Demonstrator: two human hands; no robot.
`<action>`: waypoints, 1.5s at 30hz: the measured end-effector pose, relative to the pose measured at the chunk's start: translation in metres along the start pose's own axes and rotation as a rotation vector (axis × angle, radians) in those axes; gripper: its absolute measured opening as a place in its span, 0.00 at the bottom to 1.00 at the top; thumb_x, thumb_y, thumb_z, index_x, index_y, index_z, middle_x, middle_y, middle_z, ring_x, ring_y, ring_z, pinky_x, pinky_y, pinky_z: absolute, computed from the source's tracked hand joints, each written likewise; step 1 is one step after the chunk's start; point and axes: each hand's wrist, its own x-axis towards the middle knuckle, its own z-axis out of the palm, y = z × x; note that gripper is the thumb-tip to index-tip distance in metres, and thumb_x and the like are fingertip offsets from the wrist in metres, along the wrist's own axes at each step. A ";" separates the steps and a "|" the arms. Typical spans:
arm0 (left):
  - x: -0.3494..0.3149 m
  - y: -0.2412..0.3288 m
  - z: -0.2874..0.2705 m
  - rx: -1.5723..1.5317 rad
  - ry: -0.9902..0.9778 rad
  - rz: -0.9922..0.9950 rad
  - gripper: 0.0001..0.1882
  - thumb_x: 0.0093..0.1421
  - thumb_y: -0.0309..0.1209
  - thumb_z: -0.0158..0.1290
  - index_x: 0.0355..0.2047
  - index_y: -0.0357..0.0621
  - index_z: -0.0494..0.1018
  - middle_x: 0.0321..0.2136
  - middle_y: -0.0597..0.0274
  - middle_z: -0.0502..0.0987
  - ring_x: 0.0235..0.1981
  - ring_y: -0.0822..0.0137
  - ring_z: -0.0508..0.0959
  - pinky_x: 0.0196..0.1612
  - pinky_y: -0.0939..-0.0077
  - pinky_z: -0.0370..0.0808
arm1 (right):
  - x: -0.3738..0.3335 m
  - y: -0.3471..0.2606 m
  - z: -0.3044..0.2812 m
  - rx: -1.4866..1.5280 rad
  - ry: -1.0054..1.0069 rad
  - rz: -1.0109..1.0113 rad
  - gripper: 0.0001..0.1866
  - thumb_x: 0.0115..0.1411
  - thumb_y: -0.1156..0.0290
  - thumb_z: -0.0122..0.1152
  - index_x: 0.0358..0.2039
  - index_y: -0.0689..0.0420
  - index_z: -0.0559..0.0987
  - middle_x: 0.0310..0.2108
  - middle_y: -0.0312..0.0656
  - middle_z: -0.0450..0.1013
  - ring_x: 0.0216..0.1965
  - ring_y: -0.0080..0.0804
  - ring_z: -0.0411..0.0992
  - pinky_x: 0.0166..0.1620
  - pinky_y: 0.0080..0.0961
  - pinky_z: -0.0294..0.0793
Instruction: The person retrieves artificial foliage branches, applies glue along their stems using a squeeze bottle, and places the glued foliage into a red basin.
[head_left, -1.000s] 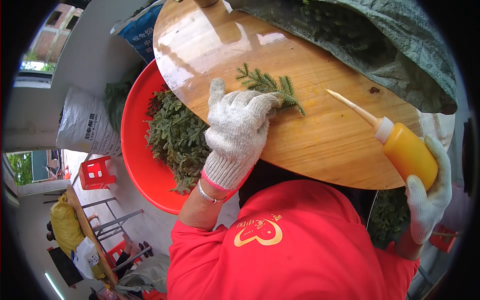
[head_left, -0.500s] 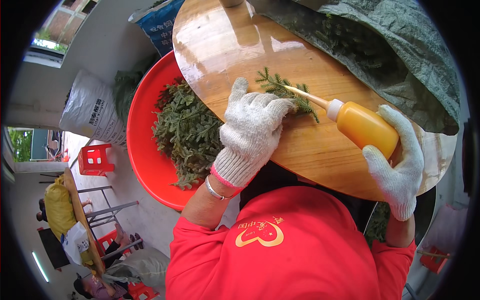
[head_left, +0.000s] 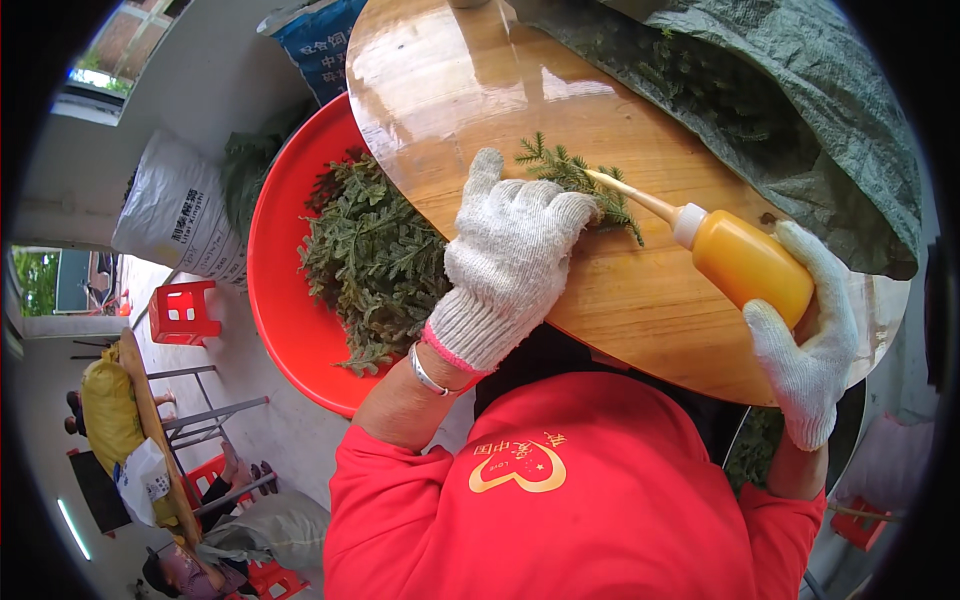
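Both hands wear white knitted gloves. My left hand [head_left: 520, 230] is closed over the table, thumb raised, its curled fingers on the stem end of a small green sprig [head_left: 566, 172] with needle-like leaves. A squeeze bottle [head_left: 750, 262] of orange-yellow liquid, with a white collar and a long pale nozzle [head_left: 632, 194], lies tilted in my right hand [head_left: 805, 335]. My right thumb and fingers wrap round its base. The nozzle tip points left and meets the sprig, or hovers just over it; which one I cannot tell.
Under my hands is an oval wooden table [head_left: 450, 110]. A red basin [head_left: 285, 290] heaped with green sprigs [head_left: 375, 265] stands to its left. A grey-green woven sack [head_left: 830, 120] with greenery covers the far right. Further left are a red stool [head_left: 183, 312] and a white sack [head_left: 180, 210].
The bottle and my right hand have shifted slightly right and toward me, the nozzle tip moving a little along the sprig. My left hand and the sprig have moved slightly right.
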 end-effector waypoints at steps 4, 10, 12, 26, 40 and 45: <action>-0.004 -0.009 -0.003 -0.015 0.019 -0.027 0.16 0.49 0.19 0.61 0.38 0.50 0.80 0.32 0.61 0.82 0.39 0.57 0.82 0.64 0.44 0.67 | -0.011 0.014 -0.013 0.011 0.090 0.085 0.31 0.54 0.77 0.67 0.60 0.64 0.73 0.56 0.46 0.72 0.57 0.34 0.72 0.60 0.28 0.72; -0.049 -0.057 -0.031 0.100 0.169 -0.243 0.12 0.53 0.17 0.61 0.35 0.47 0.81 0.32 0.61 0.84 0.37 0.56 0.82 0.62 0.52 0.70 | -0.021 0.030 -0.017 0.139 0.213 0.234 0.32 0.57 0.69 0.67 0.61 0.66 0.71 0.48 0.45 0.73 0.26 0.17 0.68 0.26 0.11 0.66; -0.067 -0.073 -0.038 0.160 0.220 -0.284 0.10 0.52 0.20 0.63 0.35 0.47 0.81 0.29 0.61 0.83 0.32 0.56 0.81 0.50 0.56 0.73 | -0.021 0.037 -0.013 0.164 0.236 0.248 0.32 0.58 0.68 0.67 0.62 0.65 0.71 0.48 0.45 0.73 0.27 0.17 0.69 0.25 0.10 0.66; 0.029 -0.001 0.001 -0.099 0.135 0.126 0.35 0.46 0.49 0.70 0.54 0.54 0.77 0.52 0.55 0.77 0.62 0.39 0.68 0.67 0.33 0.57 | -0.002 0.060 0.002 0.316 0.334 0.273 0.31 0.64 0.70 0.59 0.66 0.65 0.65 0.41 0.42 0.76 0.24 0.16 0.65 0.27 0.10 0.65; -0.062 -0.068 -0.086 0.368 -0.255 -0.586 0.27 0.49 0.38 0.69 0.49 0.41 0.81 0.57 0.42 0.75 0.61 0.42 0.69 0.64 0.55 0.66 | 0.000 0.049 -0.001 0.454 0.271 0.349 0.34 0.60 0.66 0.64 0.65 0.64 0.67 0.52 0.44 0.73 0.41 0.23 0.76 0.29 0.09 0.74; -0.011 -0.071 -0.060 0.090 -0.058 -0.423 0.21 0.58 0.28 0.63 0.52 0.37 0.79 0.54 0.45 0.78 0.58 0.51 0.77 0.59 0.62 0.74 | 0.007 0.051 0.000 0.720 0.237 0.391 0.34 0.60 0.60 0.65 0.62 0.65 0.67 0.43 0.46 0.76 0.25 0.23 0.72 0.24 0.14 0.70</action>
